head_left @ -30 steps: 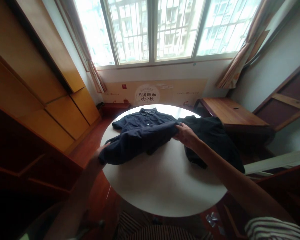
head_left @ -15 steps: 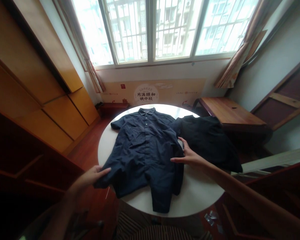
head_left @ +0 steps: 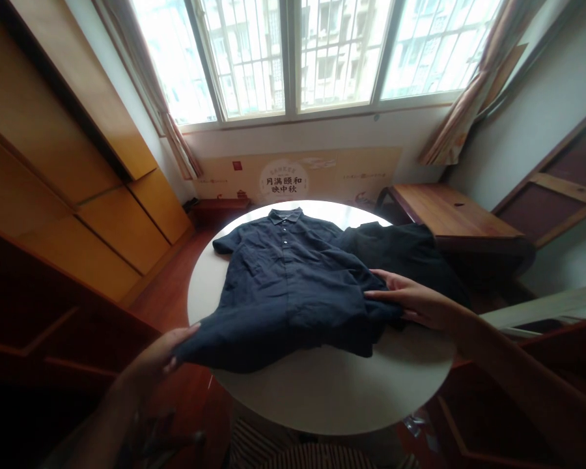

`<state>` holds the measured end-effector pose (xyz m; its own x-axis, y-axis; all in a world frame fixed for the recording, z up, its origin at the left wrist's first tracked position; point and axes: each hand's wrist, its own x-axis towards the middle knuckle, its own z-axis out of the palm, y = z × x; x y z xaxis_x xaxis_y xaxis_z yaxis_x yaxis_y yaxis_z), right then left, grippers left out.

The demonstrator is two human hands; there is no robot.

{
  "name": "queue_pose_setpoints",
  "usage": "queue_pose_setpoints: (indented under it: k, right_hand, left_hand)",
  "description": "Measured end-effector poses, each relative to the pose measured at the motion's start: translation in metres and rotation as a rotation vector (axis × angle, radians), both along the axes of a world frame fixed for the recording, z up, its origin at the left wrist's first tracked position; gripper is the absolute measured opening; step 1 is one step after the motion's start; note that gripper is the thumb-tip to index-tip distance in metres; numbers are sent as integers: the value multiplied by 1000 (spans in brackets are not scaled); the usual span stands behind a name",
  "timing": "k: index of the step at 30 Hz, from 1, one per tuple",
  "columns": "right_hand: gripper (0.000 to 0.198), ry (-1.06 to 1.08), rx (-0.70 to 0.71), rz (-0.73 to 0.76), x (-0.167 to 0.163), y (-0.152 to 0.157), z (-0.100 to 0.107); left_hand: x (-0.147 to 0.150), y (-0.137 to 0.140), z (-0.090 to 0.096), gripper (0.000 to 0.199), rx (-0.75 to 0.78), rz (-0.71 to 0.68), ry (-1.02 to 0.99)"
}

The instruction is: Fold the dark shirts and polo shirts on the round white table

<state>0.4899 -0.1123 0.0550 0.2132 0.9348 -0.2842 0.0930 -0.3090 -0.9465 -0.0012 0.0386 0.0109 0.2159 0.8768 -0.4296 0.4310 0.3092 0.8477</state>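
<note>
Shirt [head_left: 288,286], dark navy, short-sleeved and buttoned, spread front-up on a round white bench [head_left: 332,384]. Collar toward twelve o'clock, near the window; hem toward six o'clock, so long axis running twelve to six. Lower part bunched and lifted into a fold rather than lying flat.

Left hand [head_left: 159,355] at about seven o'clock, just off the bench edge, grip closed on the shirt's lower left corner, cloth pinched between thumb and fingers. Right hand [head_left: 415,303] at about four o'clock, fingers stretched nearly flat along the shirt's lower right edge and touching it; whether any cloth is pinched underneath cannot be told. Shirt body lying between the two hands, stretching away from both toward twelve o'clock. Both hands at the hem end, well apart from the collar; neither clearly nearer to it.

Second dark garment [head_left: 400,251], black, heaped at about two o'clock, touching the shirt's right sleeve and hanging partly over the bench edge.

Counted: one navy shirt, one black garment, one round bench, two hands. Beyond the bench: one low wooden table [head_left: 449,218] at two o'clock, wooden cabinets [head_left: 102,215] at nine o'clock, barred window [head_left: 293,52] at twelve o'clock.
</note>
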Motion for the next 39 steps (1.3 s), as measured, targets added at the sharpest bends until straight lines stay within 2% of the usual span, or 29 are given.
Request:
queue_pose_setpoints:
  k: [3, 4, 6, 9, 11, 15, 17, 19, 21, 22, 24, 26, 28, 31, 33, 35, 39]
  right_hand:
    - [96, -50, -139, 75, 4, -3, -5]
    - [105, -72, -141, 94, 4, -5, -8]
    - [124, -97, -85, 151, -2, -11, -14]
    - [138, -67, 20, 244, -20, -26, -26]
    - [135, -39, 68, 240, -33, -36, -33]
    - [121, 51, 132, 86, -42, -47, -39]
    - [120, 74, 89, 36, -34, -51, -37]
    - [116, 22, -21, 37, -21, -53, -31]
    - [103, -113, -100, 56, -6, -49, -21]
    - [93, -224, -89, 58, 1, -43, -14]
    - [68, -514, 36, 52, 13, -19, 2]
    - [43, -808, 173, 58, 23, 20, 18]
    - [30, -960, 196, 94, 31, 72, 28]
    - [24, -1083, 76, 144, 43, 154, 27]
    - [21, -1122, 19, 139, 49, 201, 16]
    - [22, -1144, -13, 121, 55, 235, -1]
    - [51, -1147, -27, 73, 69, 275, -36]
  left_hand:
    - [-12, -8, -10, 53, -92, -154, -7]
    - [-14, -10, -11, 56, -92, -220, -18]
    - [-15, -15, -11, 56, -6, -280, -36]
    - [-5, -25, -10, 54, 111, -242, -50]
    - [3, -33, -12, 53, 66, -186, -99]
    - [9, -49, -21, 56, -71, -46, -174]
    - [3, -53, -24, 55, -143, -77, -113]
    - [-9, -49, -24, 57, -189, -158, -35]
    - [-21, -34, -18, 62, -129, -201, 81]
    - [-24, -22, -12, 63, -38, -193, 164]
    - [-18, 7, 4, 58, 260, -131, 345]
    - [8, 39, 19, 47, 599, -95, 466]
    - [52, 72, 27, 40, 805, -198, 476]
    - [133, 119, 16, 38, 1007, -478, 400]
    - [179, 147, -2, 41, 995, -597, 450]
    - [211, 171, -21, 50, 897, -637, 573]
    - [241, 203, -46, 72, 741, -634, 727]
